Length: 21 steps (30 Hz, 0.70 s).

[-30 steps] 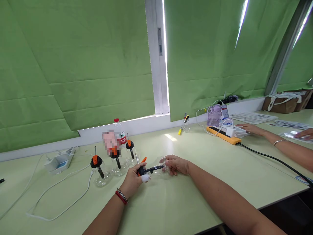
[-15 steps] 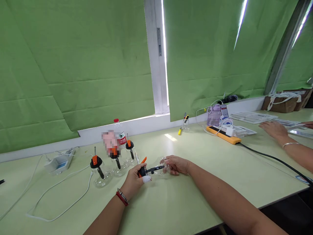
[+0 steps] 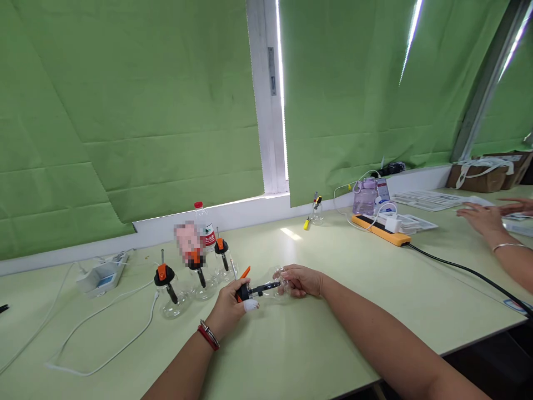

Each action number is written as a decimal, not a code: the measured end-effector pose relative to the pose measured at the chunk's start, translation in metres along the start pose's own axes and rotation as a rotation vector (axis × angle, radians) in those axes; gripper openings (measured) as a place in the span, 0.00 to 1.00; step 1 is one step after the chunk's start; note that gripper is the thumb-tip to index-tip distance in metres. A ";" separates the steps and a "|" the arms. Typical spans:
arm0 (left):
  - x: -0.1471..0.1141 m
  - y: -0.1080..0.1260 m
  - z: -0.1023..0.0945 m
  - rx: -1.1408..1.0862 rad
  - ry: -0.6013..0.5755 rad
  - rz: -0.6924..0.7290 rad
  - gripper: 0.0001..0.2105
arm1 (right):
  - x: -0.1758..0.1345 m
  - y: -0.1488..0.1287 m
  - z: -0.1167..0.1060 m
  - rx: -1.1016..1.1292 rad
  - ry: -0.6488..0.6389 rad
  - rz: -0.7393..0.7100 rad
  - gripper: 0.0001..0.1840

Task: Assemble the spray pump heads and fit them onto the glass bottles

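Tipped on its side between my hands is a clear bottle with a black cap, an orange lever and a black tube inside. My left hand, white tape on one finger, is closed around the cap end. Its metal spout points up past the fingers. My right hand grips the rounded base of the same bottle, fingers curled round it. To the left, three similar bottles stand upright: a near one, a middle one and a far one.
A red-capped water bottle and a pink blurred item stand behind. White cables trail from a power strip on the left. A small jar holds tools. Right lie an orange power strip, a purple bottle and a co-worker's hands.
My hands and the bottle stay practically still. On the right, the co-worker's hands have moved a little further right, closer together over the papers.
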<state>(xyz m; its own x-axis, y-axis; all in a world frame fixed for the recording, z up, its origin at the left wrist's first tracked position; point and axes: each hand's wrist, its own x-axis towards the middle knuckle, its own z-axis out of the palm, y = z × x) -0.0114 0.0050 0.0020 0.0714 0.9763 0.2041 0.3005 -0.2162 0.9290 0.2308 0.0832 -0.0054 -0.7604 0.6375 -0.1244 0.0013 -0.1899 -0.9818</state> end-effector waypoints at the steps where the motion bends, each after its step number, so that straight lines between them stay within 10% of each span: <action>1: 0.000 0.000 0.000 0.004 -0.001 0.002 0.27 | 0.000 0.000 0.000 0.001 0.001 0.000 0.22; 21: -0.004 0.009 -0.004 -0.044 0.142 0.190 0.33 | 0.002 0.001 0.012 -0.248 -0.071 -0.044 0.38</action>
<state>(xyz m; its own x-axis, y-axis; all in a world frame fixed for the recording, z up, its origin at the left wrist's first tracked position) -0.0124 -0.0011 0.0107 -0.0122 0.9096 0.4153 0.2523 -0.3991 0.8815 0.2212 0.0750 -0.0045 -0.8069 0.5853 -0.0793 0.1199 0.0309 -0.9923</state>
